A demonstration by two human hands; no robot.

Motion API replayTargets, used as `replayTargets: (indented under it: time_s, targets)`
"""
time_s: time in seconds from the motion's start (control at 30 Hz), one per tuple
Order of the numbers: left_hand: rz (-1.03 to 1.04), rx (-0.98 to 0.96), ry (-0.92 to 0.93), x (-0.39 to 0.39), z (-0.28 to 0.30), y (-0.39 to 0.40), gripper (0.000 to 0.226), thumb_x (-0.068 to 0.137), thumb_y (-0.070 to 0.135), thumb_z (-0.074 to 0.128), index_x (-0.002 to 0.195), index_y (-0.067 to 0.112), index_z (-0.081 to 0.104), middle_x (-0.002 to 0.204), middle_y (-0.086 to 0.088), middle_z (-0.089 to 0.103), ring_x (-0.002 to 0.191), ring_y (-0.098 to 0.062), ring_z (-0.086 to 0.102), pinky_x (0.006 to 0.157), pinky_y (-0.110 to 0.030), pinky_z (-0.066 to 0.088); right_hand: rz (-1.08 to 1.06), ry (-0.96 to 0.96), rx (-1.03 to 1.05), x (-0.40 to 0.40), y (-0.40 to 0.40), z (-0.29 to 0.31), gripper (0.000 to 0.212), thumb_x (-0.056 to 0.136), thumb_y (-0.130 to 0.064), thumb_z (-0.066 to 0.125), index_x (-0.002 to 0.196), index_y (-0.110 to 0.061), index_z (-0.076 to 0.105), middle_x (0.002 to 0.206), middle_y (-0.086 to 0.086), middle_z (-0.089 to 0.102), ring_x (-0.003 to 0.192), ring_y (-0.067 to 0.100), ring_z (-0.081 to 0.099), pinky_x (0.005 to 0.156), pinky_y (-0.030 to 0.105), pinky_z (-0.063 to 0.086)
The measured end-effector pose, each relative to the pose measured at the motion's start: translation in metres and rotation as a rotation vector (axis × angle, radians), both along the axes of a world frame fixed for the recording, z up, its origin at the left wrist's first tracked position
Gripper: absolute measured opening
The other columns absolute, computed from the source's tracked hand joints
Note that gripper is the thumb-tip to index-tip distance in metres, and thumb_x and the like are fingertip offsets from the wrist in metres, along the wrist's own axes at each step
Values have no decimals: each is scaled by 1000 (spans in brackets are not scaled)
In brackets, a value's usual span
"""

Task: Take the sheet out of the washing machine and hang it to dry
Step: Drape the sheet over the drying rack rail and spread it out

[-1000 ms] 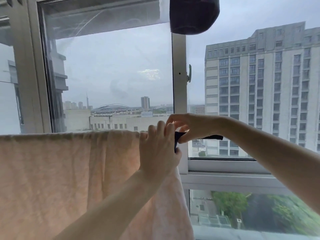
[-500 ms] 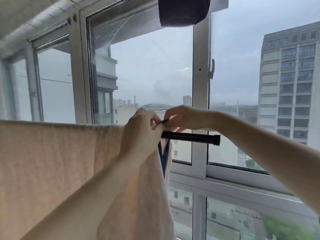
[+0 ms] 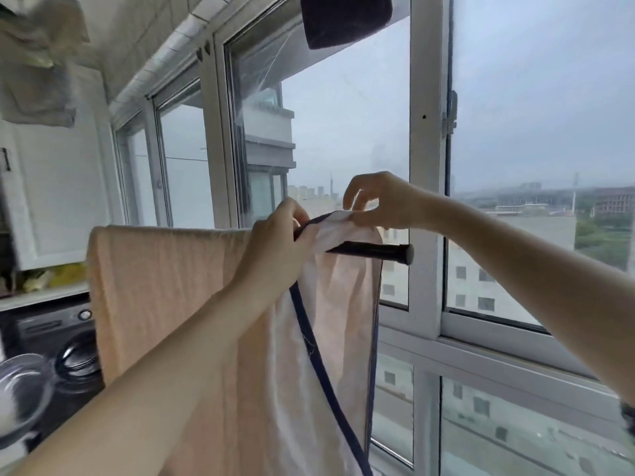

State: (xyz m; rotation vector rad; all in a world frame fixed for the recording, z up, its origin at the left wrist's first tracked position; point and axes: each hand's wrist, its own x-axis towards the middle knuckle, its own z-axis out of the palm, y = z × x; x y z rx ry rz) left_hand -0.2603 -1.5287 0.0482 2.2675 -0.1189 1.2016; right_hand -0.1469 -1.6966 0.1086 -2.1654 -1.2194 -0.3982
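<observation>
Two bare forearms reach up from the near edge. Left hand (image 3: 275, 235) is closed around the dark-piped edge of the sheet (image 3: 165, 293) at the top of the fold, its grip pressed together on cloth and trim. Right hand (image 3: 381, 201) is just beside it, thumb and lower fingers pinching the white corner of the same sheet, upper fingers lifted and curled; both grips on fabric, hands nearly touching.

The sheet is peach, with navy piping, draped over a dark horizontal rod (image 3: 374, 250). It hangs down on the near side, and the corner is bunched on top of the rod. The rod's capped end sticks out past the sheet to the right.

Low left behind the sheet: a dark washing machine (image 3: 51, 341), its door not clearly readable. Above it, a white surface (image 3: 37, 298) with yellowish items, blurred.

Farther back: white-framed windows (image 3: 426, 159), a dark cloth (image 3: 347, 18) hanging at top, and grey sky.
</observation>
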Motion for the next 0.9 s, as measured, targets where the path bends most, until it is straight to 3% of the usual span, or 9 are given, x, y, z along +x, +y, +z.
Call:
replayTargets:
  time_s: [0.07, 0.17, 0.3, 0.43, 0.5, 0.63, 0.7, 0.77, 0.9]
  targets:
    - [-1, 84, 1, -4, -11, -5, 14, 91, 28, 59, 87, 19, 49, 64, 4, 55, 55, -9, 51, 49, -19, 40, -22, -92, -75, 8, -8, -11, 16, 81, -6, 68, 86, -20, 64, 83, -4, 65, 76, 11, 61, 70, 24, 51]
    - [41, 212, -20, -6, -22, -12, 10, 90, 20, 60, 89, 17, 51, 65, 4, 56, 59, -13, 55, 55, -32, 49, -4, -93, -104, 17, -20, -27, 14, 86, -3, 63, 89, -16, 67, 86, -5, 64, 80, 5, 59, 71, 11, 48]
    - [66, 250, -114, -7, -22, -16, 4, 88, 12, 59, 89, 14, 56, 66, 5, 58, 62, -13, 57, 61, -38, 52, -29, -168, -43, 21, -30, -34, 12, 87, -2, 62, 91, -13, 66, 88, 0, 60, 75, 22, 58, 70, 33, 50]
    - [74, 201, -220, -5, -13, -19, 5, 88, 8, 55, 90, 12, 56, 73, -2, 64, 68, -18, 62, 64, -43, 53, -293, -559, 65, 15, -39, -35, 18, 83, -1, 54, 94, -13, 62, 97, 1, 53, 74, 25, 55, 64, 36, 47]
    - [60, 138, -259, -5, -8, -24, 7, 86, 7, 54, 87, 14, 53, 68, -1, 61, 63, -17, 58, 62, -41, 51, -304, -622, 172, 12, -45, -36, 18, 81, -1, 55, 94, -12, 59, 96, 2, 56, 73, 26, 56, 64, 38, 50]
    - [-28, 31, -199, -2, -14, -32, 7, 89, 7, 49, 87, 14, 45, 63, 0, 47, 53, -10, 41, 50, -23, 36, -229, -405, 170, 11, -52, -49, 28, 80, -4, 64, 100, -18, 50, 93, -2, 58, 77, 18, 61, 67, 34, 53]
    - [-96, 47, -132, 1, -20, -33, 10, 92, 20, 55, 89, 16, 46, 60, 6, 43, 51, -7, 40, 48, -21, 31, -206, -297, 190, 8, -53, -57, 22, 80, -7, 67, 93, -18, 54, 88, -3, 62, 75, 15, 63, 63, 28, 52]
    - [-131, 108, -76, 3, -25, -33, 28, 87, 41, 64, 92, 19, 48, 58, 9, 47, 49, -6, 45, 46, -19, 33, -192, -190, 216, 5, -55, -61, 14, 80, -12, 70, 83, -18, 57, 82, -4, 64, 75, 16, 65, 61, 28, 52]
    - [-68, 159, -19, 2, -24, -32, 35, 78, 56, 67, 79, 25, 51, 56, 5, 55, 50, -14, 51, 49, -34, 44, -38, 46, 153, 0, -61, -60, 15, 80, -12, 72, 83, -7, 59, 80, -2, 61, 75, 26, 67, 69, 32, 54]
